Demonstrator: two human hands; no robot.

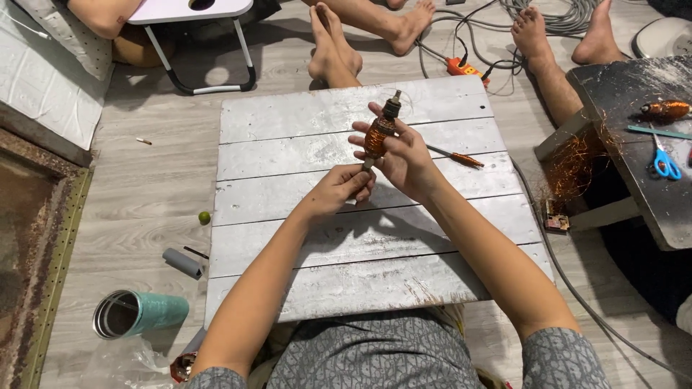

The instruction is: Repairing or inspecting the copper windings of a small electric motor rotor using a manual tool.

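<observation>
Right hand: the right hand (405, 160) is wrapped around a motor armature (380, 135) with copper winding, fingers curled over its middle, holding it tilted nearly upright above the surface.
Left hand: the left hand (340, 189) sits just below and beside the right, fingertips pinched at the lower shaft end of the armature; whether something thin is also held there I cannot tell.
Armature: raised off the boards between both hands, dark commutator end pointing away from the person, copper coil partly covered by the right fingers.
Surface: a low board of pale grey painted planks (303, 115) lies under the hands, scuffed near the person's lap.
Screwdriver: an orange-handled screwdriver (456, 157) lies on the planks just right of the right hand.
Left of the hands: on the wooden floor, a small green round thing (205, 217), a short grey tube (182, 262) and, nearer the person, a teal tumbler (139, 313) lying on its side.
Right of the hands: a dark bench (641, 173) with blue-handled scissors (664, 163), a second copper-wound armature (664, 109) and loose copper wire (577, 162) spilling off its edge.
Beyond the hands: other people's bare feet (333, 45) rest on the floor past the far edge of the planks, near an orange power strip (463, 68) and grey cables.
</observation>
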